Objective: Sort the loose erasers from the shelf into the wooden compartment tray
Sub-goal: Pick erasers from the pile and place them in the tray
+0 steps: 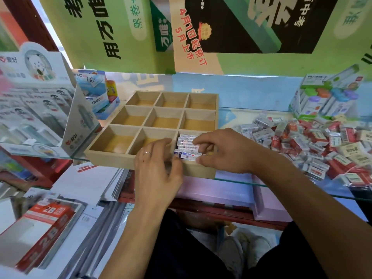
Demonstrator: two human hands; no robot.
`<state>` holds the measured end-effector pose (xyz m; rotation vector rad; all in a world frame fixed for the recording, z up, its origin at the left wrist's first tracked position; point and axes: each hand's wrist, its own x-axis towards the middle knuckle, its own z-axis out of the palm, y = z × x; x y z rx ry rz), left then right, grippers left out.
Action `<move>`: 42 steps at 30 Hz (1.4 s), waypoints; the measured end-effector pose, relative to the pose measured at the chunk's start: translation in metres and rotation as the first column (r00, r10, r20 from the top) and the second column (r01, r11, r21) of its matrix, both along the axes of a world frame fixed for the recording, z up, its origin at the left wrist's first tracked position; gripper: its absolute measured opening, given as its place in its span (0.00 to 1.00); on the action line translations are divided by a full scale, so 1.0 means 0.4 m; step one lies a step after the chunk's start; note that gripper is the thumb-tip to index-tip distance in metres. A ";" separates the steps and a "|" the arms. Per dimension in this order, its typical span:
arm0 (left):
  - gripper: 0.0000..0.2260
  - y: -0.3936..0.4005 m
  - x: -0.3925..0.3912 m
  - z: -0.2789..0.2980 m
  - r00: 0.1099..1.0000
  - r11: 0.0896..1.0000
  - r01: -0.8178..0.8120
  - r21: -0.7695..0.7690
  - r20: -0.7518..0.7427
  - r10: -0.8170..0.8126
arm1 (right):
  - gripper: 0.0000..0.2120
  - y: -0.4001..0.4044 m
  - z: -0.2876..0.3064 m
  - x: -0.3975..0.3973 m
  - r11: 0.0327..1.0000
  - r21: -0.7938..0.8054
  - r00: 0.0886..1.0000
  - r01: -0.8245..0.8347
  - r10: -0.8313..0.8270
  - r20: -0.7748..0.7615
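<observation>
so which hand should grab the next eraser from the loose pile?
Right. The right hand sits on the side of the heap of loose red-and-white wrapped erasers, which lies right of the nine-compartment wooden tray. The left hand would have to cross over the filled near-right compartment's eraser row.

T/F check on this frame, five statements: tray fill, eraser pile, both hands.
1. The wooden nine-compartment tray holds erasers in one compartment only. True.
2. The filled compartment is the far left one. False: the row of white-wrapped erasers is in the near right compartment.
3. The pile of loose red and white erasers lies right of the tray. True.
4. The left hand is reaching into the pile. False: it is at the tray's near edge beside the eraser row.
5. The right hand rests over the filled compartment, fingers at the erasers. True.
</observation>
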<state>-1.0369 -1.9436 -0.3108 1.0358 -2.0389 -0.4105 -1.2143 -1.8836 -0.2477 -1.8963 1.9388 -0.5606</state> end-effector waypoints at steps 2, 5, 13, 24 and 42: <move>0.14 -0.002 0.005 0.002 1.000 1.000 0.012 -0.004 -0.008 -0.012 | 0.16 0.005 0.000 -0.010 0.993 -0.112 0.999 0.030 -0.032 -0.020; 0.12 0.004 0.001 0.003 0.993 0.990 0.119 -0.076 0.012 -0.119 | 0.07 0.018 0.007 -0.023 0.985 -0.169 0.989 0.045 -0.068 -0.132; 0.14 0.022 -0.015 -0.013 0.971 0.981 0.139 -0.133 0.212 -0.109 | 0.13 0.014 -0.026 -0.001 0.996 -0.093 0.963 -0.019 -0.006 -0.269; 0.17 0.027 -0.038 -0.001 0.880 0.910 0.393 -0.128 0.341 -0.332 | 0.11 0.057 -0.044 -0.058 0.972 -0.226 0.997 0.067 -0.072 -0.017; 0.12 0.104 -0.193 0.111 0.877 0.877 0.480 -0.024 0.027 -0.479 | 0.06 0.277 -0.022 -0.205 0.915 -0.315 0.966 0.254 -0.226 0.125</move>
